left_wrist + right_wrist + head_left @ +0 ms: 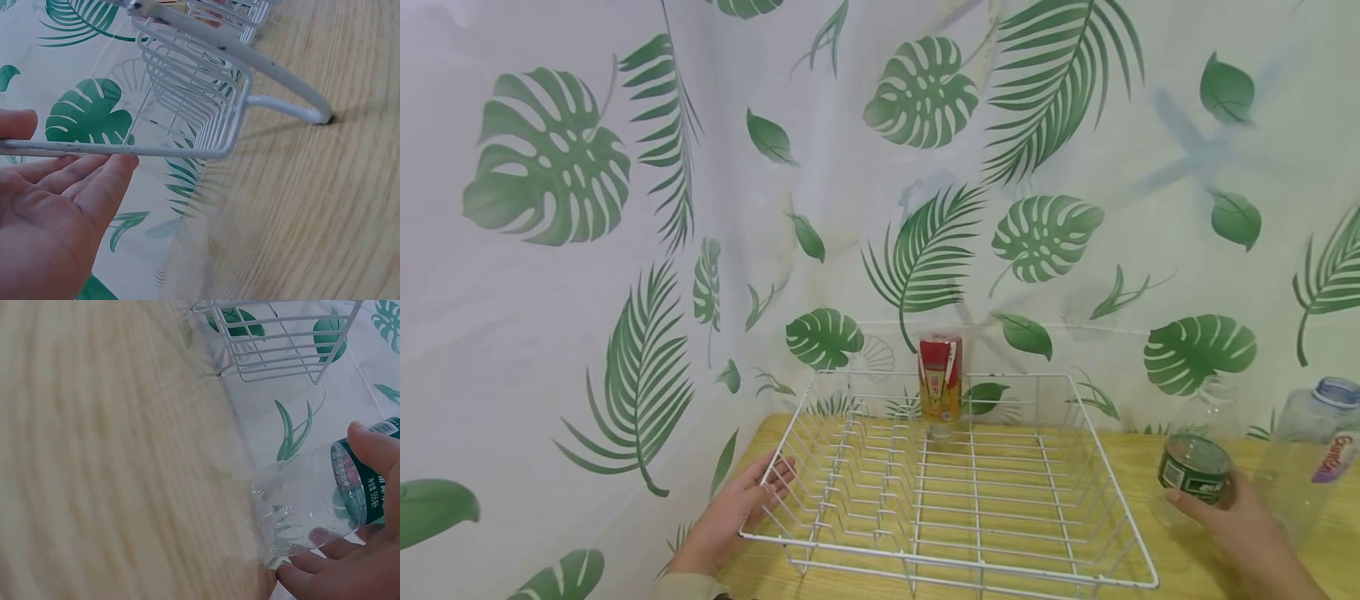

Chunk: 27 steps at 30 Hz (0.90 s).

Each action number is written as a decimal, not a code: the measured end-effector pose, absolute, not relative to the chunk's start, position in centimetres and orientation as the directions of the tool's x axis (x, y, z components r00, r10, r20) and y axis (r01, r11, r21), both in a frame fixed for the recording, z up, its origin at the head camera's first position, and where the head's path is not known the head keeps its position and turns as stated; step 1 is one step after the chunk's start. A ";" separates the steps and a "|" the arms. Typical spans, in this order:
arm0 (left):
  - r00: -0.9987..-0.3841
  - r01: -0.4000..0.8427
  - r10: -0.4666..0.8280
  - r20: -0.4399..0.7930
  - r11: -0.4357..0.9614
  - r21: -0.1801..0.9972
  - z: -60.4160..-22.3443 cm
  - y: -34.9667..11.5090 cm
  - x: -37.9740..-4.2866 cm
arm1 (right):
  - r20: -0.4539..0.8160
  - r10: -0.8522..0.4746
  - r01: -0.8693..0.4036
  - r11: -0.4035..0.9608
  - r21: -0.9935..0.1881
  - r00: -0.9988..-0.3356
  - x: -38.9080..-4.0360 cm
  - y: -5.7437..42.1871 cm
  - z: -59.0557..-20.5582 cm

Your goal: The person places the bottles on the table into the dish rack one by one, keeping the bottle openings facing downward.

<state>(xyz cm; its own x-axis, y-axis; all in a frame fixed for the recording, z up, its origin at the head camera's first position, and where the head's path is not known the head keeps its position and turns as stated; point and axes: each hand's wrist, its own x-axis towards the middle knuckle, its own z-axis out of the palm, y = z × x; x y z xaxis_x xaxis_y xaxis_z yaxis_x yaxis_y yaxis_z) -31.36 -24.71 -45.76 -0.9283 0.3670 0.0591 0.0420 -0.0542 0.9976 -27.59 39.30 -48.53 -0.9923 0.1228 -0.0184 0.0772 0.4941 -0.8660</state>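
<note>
A white wire dish rack (pixel 977 533) stands on the wooden table. At its left side my left hand (pixel 748 504) holds the rim wire. In the left wrist view, the thumb of this hand (pixel 53 231) lies on one side of the wire and the fingers on the other. To the right of the rack, my right hand (pixel 1243 517) grips a clear plastic bottle with a green label (pixel 1195 471). In the right wrist view, the right hand's thumb presses the label, its fingers pass behind the bottle, and the bottle's base (pixel 272 515) is close to the tabletop.
A red and yellow can (pixel 940 379) is at the rack's back edge, seen partly through the wires. A larger clear bottle with a blue neck (pixel 1311 458) stands at the far right. Leaf-printed sheeting (pixel 850 208) covers the walls behind and to the left.
</note>
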 end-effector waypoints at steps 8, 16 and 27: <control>-0.927 0.050 0.370 0.062 -0.042 0.998 -45.7 -24.6 -31.4 | -0.048 0.101 0.093 0.503 -0.859 -0.994 -27.9 39.9 -49.1; -0.938 0.042 0.342 0.059 -0.058 0.997 -45.8 -24.4 -31.5 | -0.042 0.082 0.075 0.468 -0.880 -0.996 -27.7 39.8 -49.2; -0.930 0.058 0.362 0.067 -0.036 0.998 -45.8 -24.4 -31.4 | 0.051 0.075 -0.001 0.557 -0.831 -0.996 -26.5 39.0 -46.9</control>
